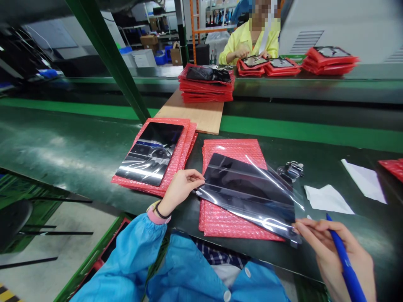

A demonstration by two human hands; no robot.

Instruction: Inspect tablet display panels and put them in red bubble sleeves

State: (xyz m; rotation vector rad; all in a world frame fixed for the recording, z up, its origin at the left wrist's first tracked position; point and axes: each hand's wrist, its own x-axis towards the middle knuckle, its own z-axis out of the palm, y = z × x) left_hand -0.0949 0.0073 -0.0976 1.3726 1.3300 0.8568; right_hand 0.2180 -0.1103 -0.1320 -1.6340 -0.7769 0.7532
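A dark glossy screen panel (245,188) with clear film over it sits at a slant above a stack of red bubble-wrap bags (231,147). My left hand (182,186) pinches the panel's left corner between thumb and fingers. At the lower right corner, my right hand (336,251) grips the panel's edge or its film with thumb and forefinger. A blue pen (346,264) is tucked in that same hand. Left of the panel, another dark screen panel (153,153) lies on a second stack of red bubble-wrap bags (185,144).
Right of the panel lie a small metal clip-like object (291,170), a white cloth (329,199) and a white sheet (363,180). A wooden board (192,115) bears a pile of red bags (206,90). A green post (110,58) slants at left. Opposite, a person in yellow (241,37) handles panels.
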